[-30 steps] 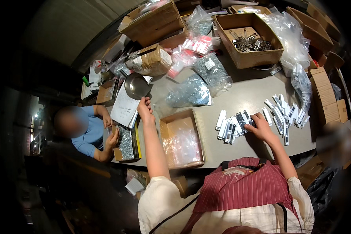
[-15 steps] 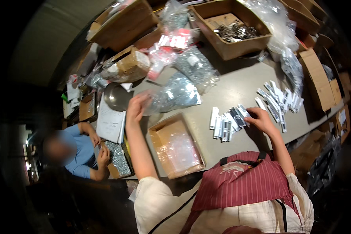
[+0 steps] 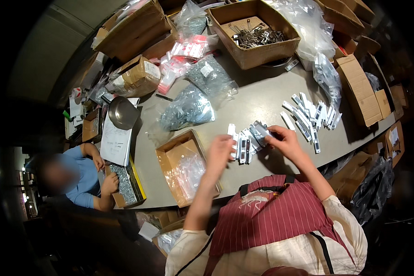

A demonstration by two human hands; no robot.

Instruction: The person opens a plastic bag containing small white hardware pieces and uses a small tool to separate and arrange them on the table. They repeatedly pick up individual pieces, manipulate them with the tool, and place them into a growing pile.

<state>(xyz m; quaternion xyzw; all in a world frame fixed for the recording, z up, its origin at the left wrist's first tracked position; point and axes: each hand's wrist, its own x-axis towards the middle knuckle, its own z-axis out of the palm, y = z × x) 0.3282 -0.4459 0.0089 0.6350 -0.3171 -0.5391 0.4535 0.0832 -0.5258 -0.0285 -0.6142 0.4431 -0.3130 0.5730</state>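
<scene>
A small group of silver-and-white metal strips [image 3: 244,150] lies on the grey table in front of me. My right hand [image 3: 286,142] pinches one flat metal strip [image 3: 261,129] at the group's right side, its near end between thumb and fingers. At the group's left edge is my left hand [image 3: 220,154], slightly blurred, with its fingertips beside the leftmost strips; whether they grip one I cannot make out. Further right lies a second, looser pile of similar strips [image 3: 303,117]. An open cardboard box [image 3: 166,158] with clear plastic bags [image 3: 191,172] stands left of my left hand.
Clear bags of metal parts [image 3: 188,110] lie beyond the box. A large carton [image 3: 253,57] of metal pieces stands at the back. At left are a metal bowl [image 3: 123,113], papers [image 3: 115,142] and a co-worker in blue [image 3: 80,177] by a tray of small parts [image 3: 126,184].
My left hand has come from beside the clear bag, toward the right and nearer me, to the metal strips. My right hand stays at the group with a strip. The view has shifted slightly.
</scene>
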